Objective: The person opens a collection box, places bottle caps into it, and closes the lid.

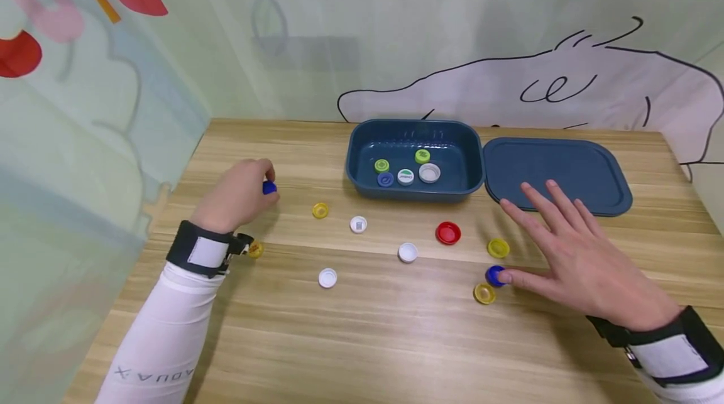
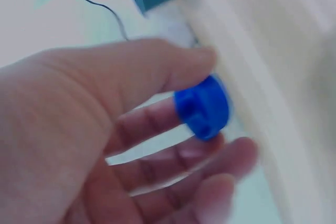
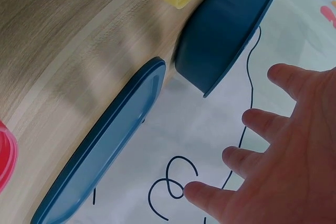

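Note:
At the left of the table in the head view, my left hand (image 1: 234,195) holds a blue bottle cap (image 1: 269,187). The left wrist view shows that blue cap (image 2: 205,106) pinched between thumb and fingers, somewhat blurred. My right hand (image 1: 588,266) is spread with straight fingers over the right side, its thumb tip right at another blue bottle cap (image 1: 494,276). A gold cap (image 1: 484,293) and a yellow cap (image 1: 498,248) lie beside that one. Fingers (image 3: 257,121) of the right hand extend apart in the right wrist view.
A dark blue box (image 1: 415,196) at the back holds several green, white and blue caps. Its flat lid (image 1: 557,168) lies to its right. Scattered across the wooden table (image 1: 362,341) are a red cap (image 1: 449,233), white caps (image 1: 327,278) and yellow caps (image 1: 320,210).

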### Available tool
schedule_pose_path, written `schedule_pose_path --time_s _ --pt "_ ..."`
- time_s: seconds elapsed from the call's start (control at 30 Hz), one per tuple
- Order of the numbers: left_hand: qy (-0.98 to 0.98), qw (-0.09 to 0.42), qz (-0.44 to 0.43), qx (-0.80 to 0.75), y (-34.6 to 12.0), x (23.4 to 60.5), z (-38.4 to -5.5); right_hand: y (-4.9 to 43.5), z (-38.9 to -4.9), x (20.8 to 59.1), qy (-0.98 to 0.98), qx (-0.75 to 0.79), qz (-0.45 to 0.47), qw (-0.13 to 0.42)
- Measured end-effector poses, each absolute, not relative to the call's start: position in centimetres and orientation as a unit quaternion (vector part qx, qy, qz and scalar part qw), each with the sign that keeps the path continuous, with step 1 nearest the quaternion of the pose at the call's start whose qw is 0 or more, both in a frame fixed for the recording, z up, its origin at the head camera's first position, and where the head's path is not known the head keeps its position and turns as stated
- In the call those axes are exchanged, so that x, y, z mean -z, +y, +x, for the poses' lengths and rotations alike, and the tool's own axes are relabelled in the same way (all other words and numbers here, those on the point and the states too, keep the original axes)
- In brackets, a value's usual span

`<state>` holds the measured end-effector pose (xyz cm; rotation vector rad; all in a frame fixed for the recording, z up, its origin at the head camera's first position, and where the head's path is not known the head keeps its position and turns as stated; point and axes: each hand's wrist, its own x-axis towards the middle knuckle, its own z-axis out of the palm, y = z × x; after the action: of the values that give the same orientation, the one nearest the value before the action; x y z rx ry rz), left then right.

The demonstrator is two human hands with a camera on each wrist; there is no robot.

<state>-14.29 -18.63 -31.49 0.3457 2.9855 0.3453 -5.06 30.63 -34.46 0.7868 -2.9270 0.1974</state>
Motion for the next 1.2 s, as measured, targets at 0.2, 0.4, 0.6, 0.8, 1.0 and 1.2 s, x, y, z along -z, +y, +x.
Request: schedule_pose_path --time_s 0.2,0.4,0.6,0.8,1.0,1.2 --pt "0.98 -0.011 0.171 -0.102 -14.3 29.0 -16.2 30.7 -4.8 34.4 -0.963 -0.063 0.255 0.053" --pt "0.964 -0.04 0.244 -0.096 -10.0 27.2 -18.3 30.7 -4.6 34.3 -0.963 -0.065 0.255 0.051" --pt "0.957 -0.03 0.284 -0.059 -6.0 26.3 -20.1 30.6 -4.5 34.1 -0.963 -0.065 0.257 0.053" --pt "0.954 0.012 0.294 -0.061 -2.2 26.6 -21.5 30.6 -4.2 34.1 -0.962 -0.068 0.257 0.055" --pt "0.953 0.039 0.294 -0.061 -0.1 29.1 -22.8 30.3 -4.1 34.2 -0.963 -0.07 0.254 0.058" --pt "0.957 0.06 0.282 -0.041 0.6 31.9 -23.4 30.2 -4.2 34.2 -0.962 -0.069 0.257 0.056"
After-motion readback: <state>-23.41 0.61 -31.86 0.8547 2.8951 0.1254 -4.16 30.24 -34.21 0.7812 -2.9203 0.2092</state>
